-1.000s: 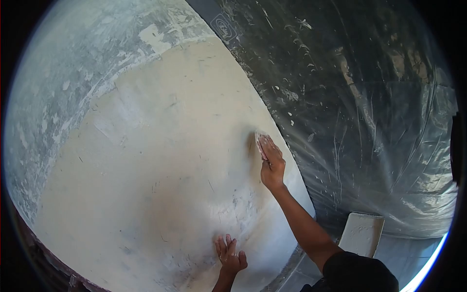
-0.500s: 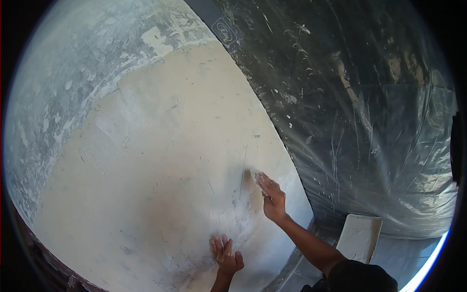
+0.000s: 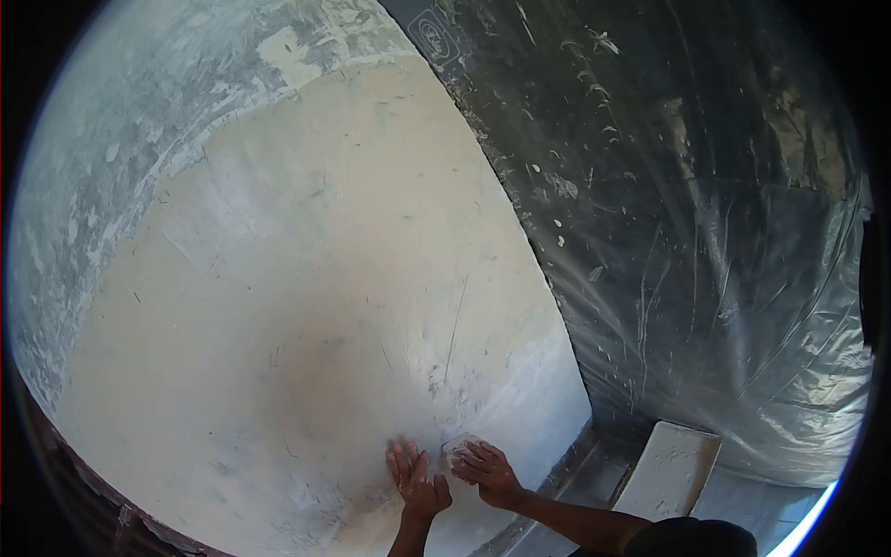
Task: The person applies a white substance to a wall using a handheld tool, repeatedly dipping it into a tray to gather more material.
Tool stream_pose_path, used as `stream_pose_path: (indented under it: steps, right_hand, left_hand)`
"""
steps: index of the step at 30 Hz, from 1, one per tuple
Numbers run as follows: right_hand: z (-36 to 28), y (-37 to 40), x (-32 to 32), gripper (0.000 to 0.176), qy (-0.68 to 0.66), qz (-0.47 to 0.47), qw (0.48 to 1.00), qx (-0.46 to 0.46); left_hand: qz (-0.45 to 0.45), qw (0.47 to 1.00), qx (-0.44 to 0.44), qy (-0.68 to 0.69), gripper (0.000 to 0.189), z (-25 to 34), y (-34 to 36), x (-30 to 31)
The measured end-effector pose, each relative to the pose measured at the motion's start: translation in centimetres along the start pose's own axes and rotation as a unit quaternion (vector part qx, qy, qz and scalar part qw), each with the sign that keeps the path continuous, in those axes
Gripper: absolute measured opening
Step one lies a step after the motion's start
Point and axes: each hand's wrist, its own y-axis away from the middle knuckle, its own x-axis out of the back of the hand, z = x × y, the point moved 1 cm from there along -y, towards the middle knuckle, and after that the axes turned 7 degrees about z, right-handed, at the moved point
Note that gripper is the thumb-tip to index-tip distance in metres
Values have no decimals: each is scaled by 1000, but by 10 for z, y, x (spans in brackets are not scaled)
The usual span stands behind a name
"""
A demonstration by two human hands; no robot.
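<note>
A wall coated with cream-coloured putty fills the middle of the view, with thin dark scratches and grey smudges on it. My left hand lies against its lower part, fingers spread, holding nothing. Just to the right, my right hand grips a flat, pale scraper that is laid against the wall. The fingers cover much of the scraper, so its exact kind is hard to make out. White smears show on both hands.
Dark plastic sheeting, splashed with putty, hangs along the right side. A shallow tray with white material stands on the tiled floor at lower right. Rougher grey-white wall borders the cream area at upper left.
My right hand has moved down and left with the scraper, from beside the long scratch to close by my left hand. The left hand stays spread on the wall. The view has shifted slightly.
</note>
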Motion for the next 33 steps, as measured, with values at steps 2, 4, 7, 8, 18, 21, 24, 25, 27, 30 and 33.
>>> stream_pose_path:
  steps: [2,4,7,8,18,21,24,25,27,30,33]
  right_hand:
    - [8,-10,10,50,-35,32,999,-4]
    - [16,-76,40,51,-48,120,992,11]
    - [36,-202,85,61,25,269,962,34]
    - [47,-233,90,62,62,310,948,44]
    - [-4,-30,-26,52,43,112,993,10]
    - [-17,10,-23,51,-3,63,998,-15]
    - [-18,-49,2,47,-9,181,983,-11]
    - [-12,-85,15,50,19,232,972,-11]
    - [-1,-143,29,58,45,311,949,-30]
    - [7,-157,-4,58,45,311,949,-38]
    - [-7,-101,-57,50,38,283,957,-57]
  left_hand:
    - [12,1000,-7,-6,53,1,-3,1]
    - [-2,1000,-8,-12,50,2,0,0]
    - [-4,1000,-5,-12,49,3,5,0]
    - [14,1000,-1,-4,53,4,5,-1]
    - [49,998,-21,18,50,-19,20,22]
    - [36,999,-30,24,51,-29,27,33]
    - [22,999,-25,29,51,-34,39,37]
    - [13,999,-31,38,51,-34,42,38]
    - [6,998,-40,48,51,-34,44,40]
    - [2,998,-36,56,52,-37,48,43]
    - [13,997,-50,63,52,-43,56,45]
